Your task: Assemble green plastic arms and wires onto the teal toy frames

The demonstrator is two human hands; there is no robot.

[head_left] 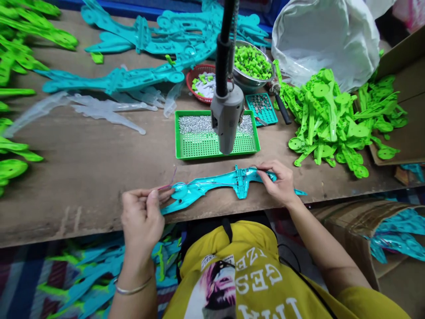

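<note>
A long turquoise plastic shell (194,189) lies near the table's front edge, its ribbed inner side up. Thin reddish and purple wires (212,183) run along it. At the shell's left end, my left hand (142,208) pinches the wire between thumb and fingers. My right hand (277,179) is closed at the right part of the shell, thumb and fingertips on the wire and the shell's edge there. Above the shell hangs a grey electric screwdriver (227,115), its tip over a green tray (217,153) of small silver screws.
Bright green plastic parts (325,119) are heaped at the right, before a white sack (325,40). Behind the tray stand a red basket (191,82) and a metal bowl (252,84). More turquoise shells (113,82) lie at the back left. A cardboard box (352,226) stands below the table's right.
</note>
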